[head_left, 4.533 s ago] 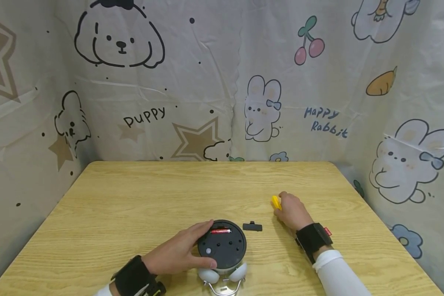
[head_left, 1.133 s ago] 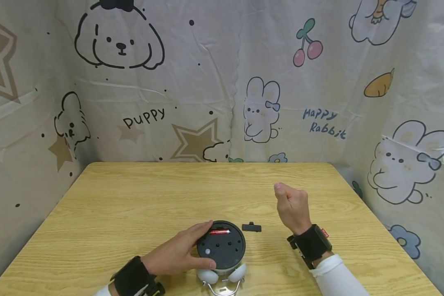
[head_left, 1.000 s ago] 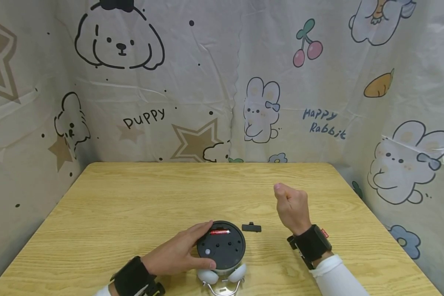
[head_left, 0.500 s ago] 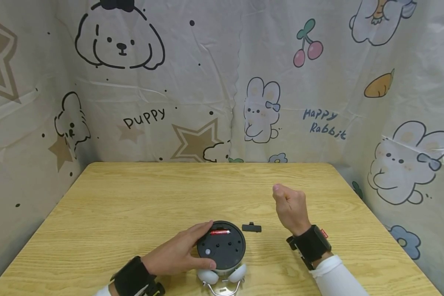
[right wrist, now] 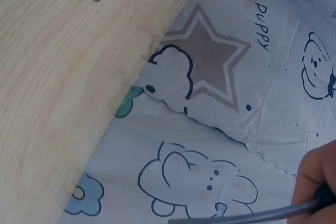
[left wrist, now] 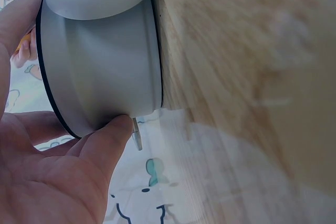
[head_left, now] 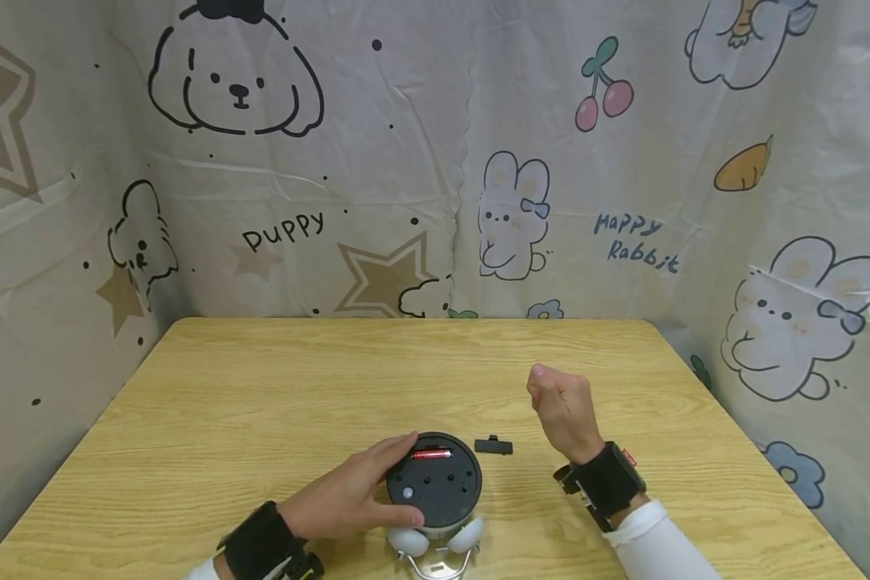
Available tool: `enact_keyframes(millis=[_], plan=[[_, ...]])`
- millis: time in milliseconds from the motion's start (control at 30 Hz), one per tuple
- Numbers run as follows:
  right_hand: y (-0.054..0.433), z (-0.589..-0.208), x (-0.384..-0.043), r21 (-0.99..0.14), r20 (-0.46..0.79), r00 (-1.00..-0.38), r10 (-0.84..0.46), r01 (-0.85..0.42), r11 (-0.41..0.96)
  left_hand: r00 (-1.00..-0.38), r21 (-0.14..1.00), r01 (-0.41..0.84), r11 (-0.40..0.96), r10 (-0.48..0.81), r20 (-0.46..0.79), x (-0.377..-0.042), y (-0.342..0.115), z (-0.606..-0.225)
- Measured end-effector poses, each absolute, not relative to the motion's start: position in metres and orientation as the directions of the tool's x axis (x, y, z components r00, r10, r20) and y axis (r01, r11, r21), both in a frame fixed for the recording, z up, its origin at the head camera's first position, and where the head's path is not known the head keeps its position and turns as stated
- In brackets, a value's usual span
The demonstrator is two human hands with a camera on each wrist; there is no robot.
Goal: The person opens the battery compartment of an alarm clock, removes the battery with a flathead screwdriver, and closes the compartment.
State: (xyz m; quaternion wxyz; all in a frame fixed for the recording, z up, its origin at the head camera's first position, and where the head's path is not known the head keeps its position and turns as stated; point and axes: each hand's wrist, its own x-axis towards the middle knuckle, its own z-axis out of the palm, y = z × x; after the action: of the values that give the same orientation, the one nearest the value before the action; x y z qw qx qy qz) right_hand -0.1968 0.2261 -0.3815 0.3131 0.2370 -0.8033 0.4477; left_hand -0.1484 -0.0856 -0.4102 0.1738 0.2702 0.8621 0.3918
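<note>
A twin-bell alarm clock (head_left: 445, 501) lies face down on the table, its round black back upward. A red battery (head_left: 432, 454) sits in the slot there. My left hand (head_left: 348, 495) grips the clock's left side, thumb at the lower edge; the left wrist view shows fingers against the pale casing (left wrist: 105, 72). Raised to the right of the clock, my right hand (head_left: 567, 412) is curled round a screwdriver. Its metal shaft (right wrist: 252, 215) shows in the right wrist view, and a bit of orange-yellow handle (left wrist: 25, 39) in the left wrist view. The head view hides the screwdriver.
A small black battery cover (head_left: 494, 446) lies on the wooden table (head_left: 319, 379) just right of the clock, between it and my right hand. Two white bells (head_left: 467, 533) and a wire handle (head_left: 438, 573) point to the near edge. Printed cloth surrounds the table.
My right hand, earlier low over the table with yellow showing in its fingers, has lifted and turned into an upright fist. Lately it drifts slightly left. Left hand and clock stay put.
</note>
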Motion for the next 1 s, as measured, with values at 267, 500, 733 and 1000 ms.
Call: enact_keyframes(millis=[267, 500, 733, 1000], plan=[[0.22, -0.379, -0.191, -0.771, 0.557, -0.828, -0.067, -0.545, 0.331, -0.793, 0.766, 0.338, 0.546, 0.604, -0.08, -0.15, -0.086, -0.411], [0.216, -0.375, -0.186, -0.894, 0.417, -0.909, -0.025, -0.415, 0.167, -0.794, 0.765, 0.338, 0.547, 0.603, -0.08, -0.15, -0.086, -0.412], [0.213, -0.376, -0.186, -0.873, 0.478, -0.877, -0.046, -0.48, 0.083, -0.796, 0.766, 0.33, 0.551, 0.599, -0.088, -0.15, -0.086, -0.412], [0.209, -0.376, -0.186, -0.869, 0.49, -0.864, -0.112, -0.476, -0.133, -0.799, 0.767, 0.323, 0.555, 0.594, -0.093, -0.15, -0.086, -0.412]])
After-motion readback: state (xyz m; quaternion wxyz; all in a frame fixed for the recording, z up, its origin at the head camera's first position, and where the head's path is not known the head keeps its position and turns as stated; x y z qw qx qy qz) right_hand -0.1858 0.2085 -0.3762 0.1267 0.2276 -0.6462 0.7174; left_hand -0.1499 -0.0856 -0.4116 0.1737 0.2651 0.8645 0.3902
